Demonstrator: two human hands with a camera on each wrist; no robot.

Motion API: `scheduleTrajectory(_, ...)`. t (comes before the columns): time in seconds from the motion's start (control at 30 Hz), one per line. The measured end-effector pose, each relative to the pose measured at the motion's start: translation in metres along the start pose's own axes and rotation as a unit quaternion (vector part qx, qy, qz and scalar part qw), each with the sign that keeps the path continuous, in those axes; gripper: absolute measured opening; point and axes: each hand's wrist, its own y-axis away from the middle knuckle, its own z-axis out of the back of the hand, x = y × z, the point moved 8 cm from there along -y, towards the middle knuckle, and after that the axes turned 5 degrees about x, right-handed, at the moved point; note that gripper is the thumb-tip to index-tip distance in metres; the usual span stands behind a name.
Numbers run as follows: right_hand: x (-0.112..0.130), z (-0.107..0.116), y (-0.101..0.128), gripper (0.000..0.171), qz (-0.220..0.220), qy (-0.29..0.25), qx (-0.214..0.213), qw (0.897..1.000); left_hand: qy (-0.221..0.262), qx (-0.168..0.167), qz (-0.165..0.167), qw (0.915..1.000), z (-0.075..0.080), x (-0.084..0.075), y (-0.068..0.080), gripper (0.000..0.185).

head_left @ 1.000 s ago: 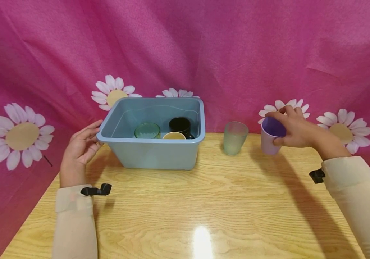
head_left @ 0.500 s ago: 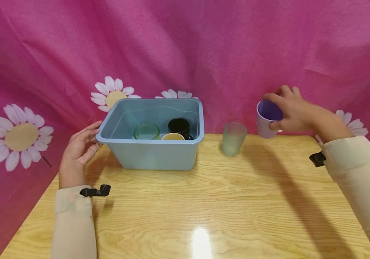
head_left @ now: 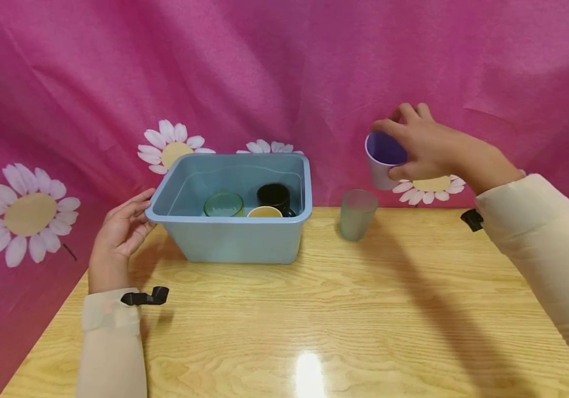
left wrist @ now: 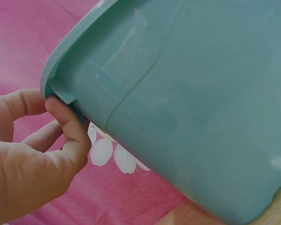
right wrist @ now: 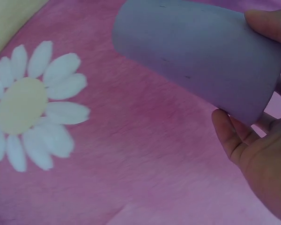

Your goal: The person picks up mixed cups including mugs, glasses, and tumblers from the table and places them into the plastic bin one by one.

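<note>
- Lilac plastic: in the head view the lilac cup (head_left: 381, 160) is off the worktop (head_left: 314, 309), at about 1 o'clock from the frosted green cup (head_left: 357, 214) and above it; the right hand (head_left: 421, 149) grasps it at the rim, thumb on the near side and fingers over the far edge, mouth tilted toward the camera.
- The blue tub (head_left: 231, 235) stands on the worktop at 9 o'clock from the frosted green cup; inside it sit a green glass (head_left: 223, 204), a yellow cup (head_left: 265, 211) and a black mug (head_left: 275, 195); the left hand (head_left: 122, 232) lies against the tub's left rim, at 9 o'clock from the tub, fingers bent round the lip.
- Pink daisy-print cloth (head_left: 284, 72) hangs behind everything.
- Left wrist view: the fingers (left wrist: 68, 124) hook under the tub's handle ledge (left wrist: 61, 91), thumb apart above; the tub wall fills the frame from 12 to 5 o'clock.
- Right wrist view: the lilac cup lies slanted across the top, base toward 10 o'clock; fingertips clasp its rim end at 3 o'clock; the cloth lies beyond.
</note>
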Motion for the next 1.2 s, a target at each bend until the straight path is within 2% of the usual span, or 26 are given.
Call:
scheduleTrajectory(0.3, 0.040, 0.015, -0.031, 0.082, 0.041, 0.015, -0.021, 0.999, 0.003, 0.004, -0.001, 1.0000, -0.001, 0.000, 0.000, 0.029)
scheduleTrajectory(0.67, 0.084, 0.017, -0.062, 0.082, 0.098, 0.022, -0.048, 0.994, -0.002, 0.002, -0.002, 1.0000, -0.004, 0.000, 0.000, 0.029)
scheduleTrajectory(0.97, 0.113, 0.014, -0.088, 0.081, 0.111, -0.006, -0.059, 0.992, 0.000, 0.013, -0.008, 0.9999, -0.004, 0.000, 0.000, 0.030)
scheduleTrajectory(1.2, 0.127, 0.003, -0.110, 0.080, 0.115, -0.026, -0.060, 0.991, -0.003, 0.016, -0.008, 0.9998, -0.004, 0.002, 0.000, 0.030)
